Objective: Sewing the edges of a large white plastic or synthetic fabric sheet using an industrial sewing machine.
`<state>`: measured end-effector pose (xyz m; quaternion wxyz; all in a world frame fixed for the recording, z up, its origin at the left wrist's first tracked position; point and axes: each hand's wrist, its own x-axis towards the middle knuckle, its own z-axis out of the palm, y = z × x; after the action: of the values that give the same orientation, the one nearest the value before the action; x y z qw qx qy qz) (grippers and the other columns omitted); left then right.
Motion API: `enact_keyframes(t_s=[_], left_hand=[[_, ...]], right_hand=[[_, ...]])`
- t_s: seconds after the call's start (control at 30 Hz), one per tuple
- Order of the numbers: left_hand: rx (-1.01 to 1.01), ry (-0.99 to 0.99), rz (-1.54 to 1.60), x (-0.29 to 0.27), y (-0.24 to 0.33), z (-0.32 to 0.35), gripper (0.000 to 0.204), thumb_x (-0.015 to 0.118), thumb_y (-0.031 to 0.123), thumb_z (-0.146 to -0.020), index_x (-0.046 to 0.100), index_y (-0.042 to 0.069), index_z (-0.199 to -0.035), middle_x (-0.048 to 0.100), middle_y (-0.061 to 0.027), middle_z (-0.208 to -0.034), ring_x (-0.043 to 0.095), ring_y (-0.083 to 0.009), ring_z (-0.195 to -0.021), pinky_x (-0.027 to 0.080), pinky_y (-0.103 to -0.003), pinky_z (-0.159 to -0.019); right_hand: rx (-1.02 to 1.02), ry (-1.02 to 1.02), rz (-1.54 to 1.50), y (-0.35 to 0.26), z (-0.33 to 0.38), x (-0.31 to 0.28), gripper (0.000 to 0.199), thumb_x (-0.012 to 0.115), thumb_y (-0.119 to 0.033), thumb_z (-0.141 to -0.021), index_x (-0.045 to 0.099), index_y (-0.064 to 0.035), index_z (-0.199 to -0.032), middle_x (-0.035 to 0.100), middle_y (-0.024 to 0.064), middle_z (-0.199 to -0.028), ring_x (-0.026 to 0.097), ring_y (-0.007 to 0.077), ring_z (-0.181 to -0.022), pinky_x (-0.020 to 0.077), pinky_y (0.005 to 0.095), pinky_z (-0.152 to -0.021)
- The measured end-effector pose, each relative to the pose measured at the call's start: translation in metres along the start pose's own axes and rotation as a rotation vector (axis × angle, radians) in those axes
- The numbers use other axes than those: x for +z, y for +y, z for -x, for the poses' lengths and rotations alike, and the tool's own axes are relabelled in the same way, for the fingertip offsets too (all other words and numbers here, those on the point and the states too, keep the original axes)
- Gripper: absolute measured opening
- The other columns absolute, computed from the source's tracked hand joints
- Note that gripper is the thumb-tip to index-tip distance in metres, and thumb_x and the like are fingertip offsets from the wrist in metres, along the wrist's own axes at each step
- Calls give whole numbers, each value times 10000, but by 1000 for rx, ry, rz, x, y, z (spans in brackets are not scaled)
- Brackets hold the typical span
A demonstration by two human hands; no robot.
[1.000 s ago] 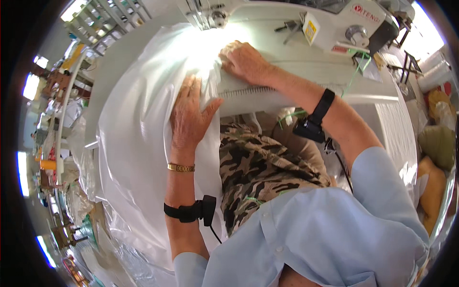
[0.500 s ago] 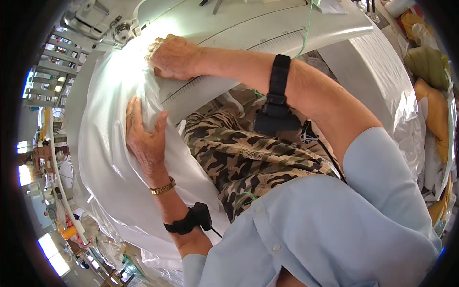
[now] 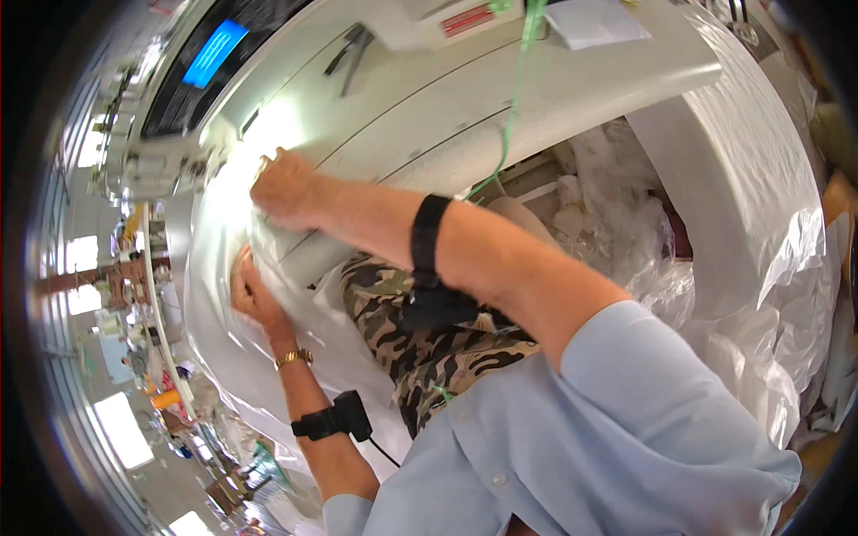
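Note:
A shiny white sheet [image 3: 210, 308] drapes over the left end of the machine table and down beside my lap; I cannot tell whether it is cloth or plastic. Close to the bright lamp glow, my right hand [image 3: 284, 189] is closed on the sheet's upper part, its fingertips washed out by light. Lower down, my left hand [image 3: 257, 290] has its fingers and thumb drawn together on the same sheet, slightly blurred. Just beyond my hands stands the sewing machine [image 3: 295, 85], whose needle area is lost in the glare.
A lit blue screen [image 3: 214, 54] is on the machine. Dark tools [image 3: 350, 52] lie on its pale top, and a green thread [image 3: 509, 116] hangs over the front edge. White sheeting [image 3: 742, 170] and crumpled clear plastic [image 3: 626, 214] lie to the right.
The view has shifted, bringing the blue screen into sight. My left hand's thumb has come in toward its fingers. My right hand stays closed at the sheet near the lamp.

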<state>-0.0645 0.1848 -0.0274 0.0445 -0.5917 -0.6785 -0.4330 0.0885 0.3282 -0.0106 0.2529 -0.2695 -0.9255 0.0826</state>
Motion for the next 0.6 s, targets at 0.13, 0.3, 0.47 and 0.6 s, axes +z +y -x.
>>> enact_keyframes(t_s=[0.13,0.3,0.47,0.6], left_hand=[[-70,16,-3,-2,-3,1,334,451,132,-1015,690,-84,-1100,700,-162,-1166,646,-267,-1059,473,-379,-971],[-91,-4,-67,-9,-5,1,368,423,157,-1033,678,-93,-1121,686,-163,-1198,631,-266,-1093,458,-381,-996],[-172,-20,4,-11,-8,4,398,418,209,-1054,662,-82,-1171,676,-148,-1223,626,-257,-1101,461,-378,-990],[-175,-56,-39,-15,-7,5,404,416,232,-1061,659,-61,-1197,671,-143,-1236,623,-251,-1101,461,-380,-986]], right_hand=[[19,49,-69,-8,-3,7,187,565,-152,-862,746,-106,-844,732,71,-955,629,217,-964,445,443,-858],[66,6,-106,-20,-3,6,200,579,-197,-869,757,-108,-883,732,63,-1008,611,241,-1064,410,485,-917],[36,-154,-163,-23,-5,2,328,621,-298,-876,734,-119,-1127,624,109,-1336,503,290,-1319,348,567,-1045],[9,-151,-169,-29,-6,6,385,621,-308,-877,711,-95,-1185,605,119,-1366,453,314,-1373,296,619,-1098]])
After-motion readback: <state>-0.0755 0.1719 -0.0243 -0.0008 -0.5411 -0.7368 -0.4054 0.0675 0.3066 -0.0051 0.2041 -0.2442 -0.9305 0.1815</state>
